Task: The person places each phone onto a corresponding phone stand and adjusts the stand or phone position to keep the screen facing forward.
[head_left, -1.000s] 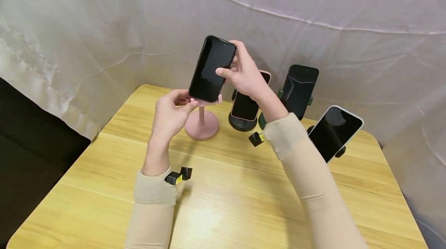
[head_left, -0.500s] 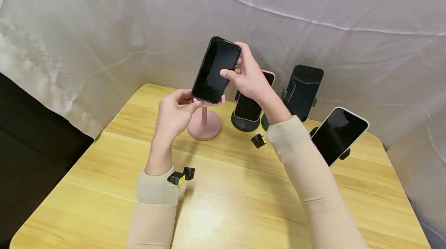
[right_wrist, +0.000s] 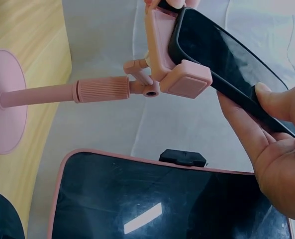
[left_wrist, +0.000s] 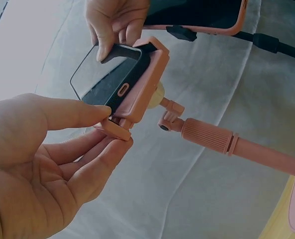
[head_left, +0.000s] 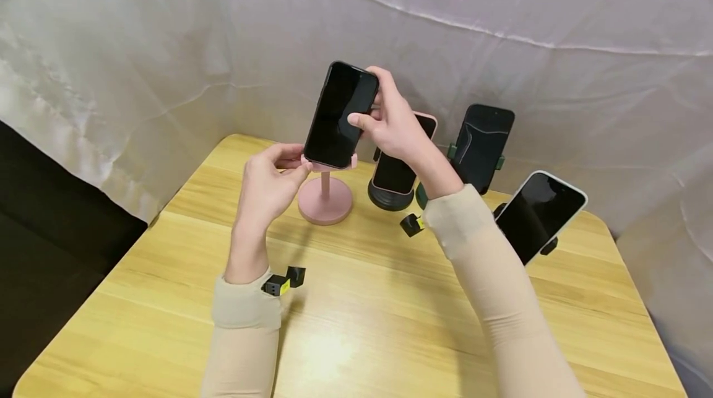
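My right hand grips a black phone by its right edge, thumb on the screen and fingers behind. The phone tilts back, its lower end in the clamp of a pink phone stand. With thumb and fingers, my left hand pinches the left side arm of that clamp. In the left wrist view the phone's bottom edge, with its charging port, lies along the pink clamp plate. The clamp's other side arm shows beside the phone in the right wrist view.
To the right, a pink-edged phone stands in a black-based holder. Beyond it are a black phone in a green holder and a white-edged phone in a black holder. A grey cloth hangs behind the wooden table.
My left hand has moved slightly left with the clamp's side arm, so the clamp looks wider. My right hand has brought the black phone a little lower into it.
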Motion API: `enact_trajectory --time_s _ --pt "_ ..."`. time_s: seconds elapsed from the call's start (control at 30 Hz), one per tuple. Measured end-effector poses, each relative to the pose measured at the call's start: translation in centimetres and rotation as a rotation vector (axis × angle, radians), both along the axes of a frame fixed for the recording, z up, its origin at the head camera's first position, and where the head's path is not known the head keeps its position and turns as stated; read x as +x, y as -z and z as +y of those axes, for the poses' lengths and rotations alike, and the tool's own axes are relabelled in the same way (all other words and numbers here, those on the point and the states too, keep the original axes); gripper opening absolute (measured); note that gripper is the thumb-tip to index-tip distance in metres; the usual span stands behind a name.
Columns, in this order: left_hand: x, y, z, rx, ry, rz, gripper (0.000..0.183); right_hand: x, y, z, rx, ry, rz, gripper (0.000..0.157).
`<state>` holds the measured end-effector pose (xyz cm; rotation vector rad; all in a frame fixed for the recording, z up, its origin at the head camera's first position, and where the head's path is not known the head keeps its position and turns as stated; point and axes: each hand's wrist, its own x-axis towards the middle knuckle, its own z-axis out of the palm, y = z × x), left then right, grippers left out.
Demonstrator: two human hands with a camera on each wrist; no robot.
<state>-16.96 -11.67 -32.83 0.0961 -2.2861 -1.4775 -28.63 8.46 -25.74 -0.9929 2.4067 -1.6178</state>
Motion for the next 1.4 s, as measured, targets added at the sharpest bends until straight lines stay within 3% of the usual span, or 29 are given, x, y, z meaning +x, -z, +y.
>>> enact_trajectory --time_s 0.27,0.5,0.7,0.9,1.07,1.2,1.4 --pt "0.0 0.2 -0.2 0.036 0.022 0.019 0.026 0.1 -0.3 0.0 0.064 -0.013 -0.008 0.076" --pt "0.0 0.2 0.2 0.011 0.028 0.057 0.025 0.2 -0.8 0.2 0.177 -0.020 0.035 0.078" --pt "-0.1 0.2 0.5 0.002 0.034 0.057 0.026 0.3 -1.0 0.6 0.185 -0.030 0.018 0.078" --pt "-0.3 0.0 0.5 0.038 0.019 0.017 0.026 0.0 -1.0 0.3 0.136 -0.064 0.018 0.079" --pt "-0.4 -0.1 0.2 0.070 0.002 0.004 0.026 -0.1 0.0 -0.4 -0.009 -0.033 -0.102 0.083" --pt "-0.3 -0.2 -0.2 0.064 -0.012 0.003 0.026 0.2 0.9 -1.3 -0.124 0.003 -0.201 0.068" --pt "-0.2 -0.1 -0.3 0.058 -0.013 0.001 0.026 0.7 1.8 -2.0 -0.122 0.028 -0.179 0.045"
